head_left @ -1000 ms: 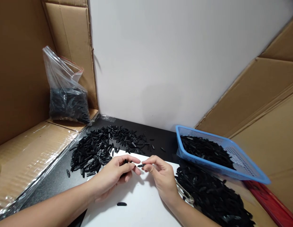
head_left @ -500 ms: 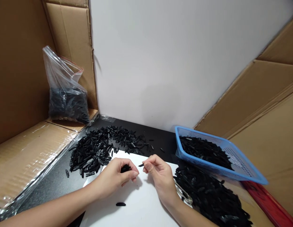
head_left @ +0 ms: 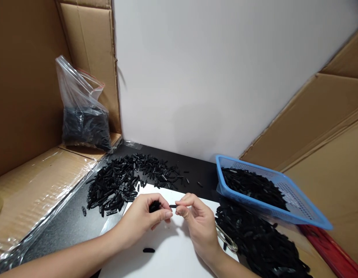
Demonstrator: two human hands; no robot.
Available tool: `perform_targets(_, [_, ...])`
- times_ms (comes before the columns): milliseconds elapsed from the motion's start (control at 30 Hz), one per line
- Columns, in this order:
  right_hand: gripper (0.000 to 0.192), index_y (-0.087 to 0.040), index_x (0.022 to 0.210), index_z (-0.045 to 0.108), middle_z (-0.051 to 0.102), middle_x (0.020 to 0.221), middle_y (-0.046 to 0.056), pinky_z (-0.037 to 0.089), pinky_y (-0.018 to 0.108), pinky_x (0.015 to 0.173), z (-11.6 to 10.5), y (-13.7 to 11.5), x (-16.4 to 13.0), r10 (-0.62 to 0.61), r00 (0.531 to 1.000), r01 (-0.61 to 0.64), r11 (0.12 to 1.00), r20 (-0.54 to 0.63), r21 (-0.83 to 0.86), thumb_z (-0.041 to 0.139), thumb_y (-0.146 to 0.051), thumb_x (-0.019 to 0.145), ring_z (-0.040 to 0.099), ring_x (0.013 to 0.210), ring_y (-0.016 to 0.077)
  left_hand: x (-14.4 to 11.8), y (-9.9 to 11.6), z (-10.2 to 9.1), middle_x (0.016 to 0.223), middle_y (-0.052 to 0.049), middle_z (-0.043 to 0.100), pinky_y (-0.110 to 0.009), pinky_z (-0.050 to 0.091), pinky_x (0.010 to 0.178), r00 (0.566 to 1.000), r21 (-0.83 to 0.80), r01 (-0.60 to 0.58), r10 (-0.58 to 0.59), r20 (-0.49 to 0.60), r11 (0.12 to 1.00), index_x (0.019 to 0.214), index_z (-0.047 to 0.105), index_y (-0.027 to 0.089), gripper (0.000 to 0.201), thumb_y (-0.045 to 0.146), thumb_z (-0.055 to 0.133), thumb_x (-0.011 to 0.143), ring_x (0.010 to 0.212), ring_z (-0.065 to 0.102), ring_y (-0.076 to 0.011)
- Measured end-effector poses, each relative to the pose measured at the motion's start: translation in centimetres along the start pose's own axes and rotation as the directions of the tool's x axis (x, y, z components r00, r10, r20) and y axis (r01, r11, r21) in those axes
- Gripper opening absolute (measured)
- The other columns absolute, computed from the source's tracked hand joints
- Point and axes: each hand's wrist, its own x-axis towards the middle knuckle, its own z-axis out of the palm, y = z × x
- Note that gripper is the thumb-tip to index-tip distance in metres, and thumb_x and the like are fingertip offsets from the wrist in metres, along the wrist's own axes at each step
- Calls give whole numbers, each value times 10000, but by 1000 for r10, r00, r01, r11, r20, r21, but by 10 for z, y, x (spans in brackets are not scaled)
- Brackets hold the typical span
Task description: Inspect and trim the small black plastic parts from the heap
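Observation:
My left hand point(head_left: 154, 212) is curled over the white board, with several black pieces point(head_left: 154, 206) bunched in its palm. Between the thumb and fingers of my right hand point(head_left: 193, 216) is a slim, dark elongated piece point(head_left: 173, 206). Its left end meets the fingertips of my left hand. Below the hands, a single fuzzy-looking black piece point(head_left: 149, 250) lies on the white board point(head_left: 170, 258). What kind of pieces these are, I cannot tell.
A heap of glossy black pieces point(head_left: 109, 185) lies back left. Dull black pieces point(head_left: 260, 239) are piled at right, below a blue basket point(head_left: 271, 210) holding more. Metal scissor-like handles point(head_left: 229, 241) show beside my right wrist. A plastic bag point(head_left: 86, 123) stands against cardboard.
My right hand has brought the slim piece level and up to the left fingertips; before, it was tilted and apart from them. The view has shifted slightly.

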Motion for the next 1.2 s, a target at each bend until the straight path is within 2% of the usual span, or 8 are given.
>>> perform_targets(100, [256, -220, 735, 653, 642, 648, -1, 410, 337, 659, 0, 0, -3, -128, 991, 131, 988, 33, -87, 664, -450, 848, 566, 612, 185, 1, 0, -1, 587, 27, 617, -207, 281, 439, 1000, -2, -8, 8, -12, 1000, 709, 621, 164, 178, 335, 658, 739, 444, 371, -76])
perform_targets(233, [180, -215, 778, 648, 673, 645, -1, 408, 356, 684, 0, -6, -1, -303, 948, 317, 927, 98, -202, 637, -352, 895, 580, 600, 183, 2, 0, -1, 531, 55, 534, -205, 249, 436, 1000, -17, -10, 9, -17, 1000, 695, 633, 160, 197, 346, 633, 758, 442, 330, -71])
perform_targets(400, [138, -210, 767, 646, 688, 652, -2, 404, 349, 668, 0, -12, 2, -426, 890, 455, 830, 162, -323, 636, -232, 903, 598, 598, 172, 2, -3, 0, 449, 90, 401, -208, 202, 432, 999, -51, 22, -24, -41, 998, 651, 624, 162, 214, 344, 618, 763, 433, 261, -70])
perform_targets(600, [129, -195, 765, 626, 671, 639, -4, 387, 352, 670, 0, -14, 0, -453, 868, 496, 768, 205, -405, 640, -176, 892, 594, 585, 162, 1, 2, 0, 514, 56, 521, -207, 273, 455, 997, 76, -24, 30, -73, 997, 650, 633, 166, 196, 305, 586, 779, 457, 342, -82])
perform_targets(733, [132, -195, 764, 607, 662, 636, -12, 378, 340, 662, 1, -15, -1, -470, 857, 513, 747, 209, -423, 643, -145, 881, 578, 577, 151, 0, 4, 0, 682, -5, 681, -237, 415, 632, 983, 189, -128, 150, -108, 974, 669, 666, 168, 153, 243, 580, 770, 648, 561, -142])
perform_targets(833, [134, -197, 765, 597, 656, 629, -18, 379, 336, 660, 2, -15, -1, -477, 854, 519, 738, 209, -431, 653, -131, 868, 576, 566, 149, 0, 2, -1, 725, -17, 708, -252, 435, 697, 978, 217, -152, 179, -111, 964, 701, 676, 167, 134, 239, 585, 769, 718, 609, -169])
perform_targets(967, [137, -199, 761, 604, 652, 616, -17, 380, 338, 658, 3, -15, -2, -478, 853, 519, 728, 211, -449, 634, -138, 879, 576, 555, 153, -1, -2, -2, 709, -8, 682, -243, 417, 678, 974, 266, -167, 201, -105, 949, 701, 653, 166, 141, 247, 573, 783, 699, 588, -158])
perform_targets(1200, [143, -196, 769, 597, 637, 608, -19, 368, 335, 655, 5, -17, -3, -514, 825, 559, 689, 234, -461, 631, -106, 874, 561, 556, 151, -5, -1, 0, 575, 73, 435, -214, 251, 507, 966, 401, -190, 244, -89, 896, 660, 530, 184, 159, 225, 507, 811, 532, 333, -91])
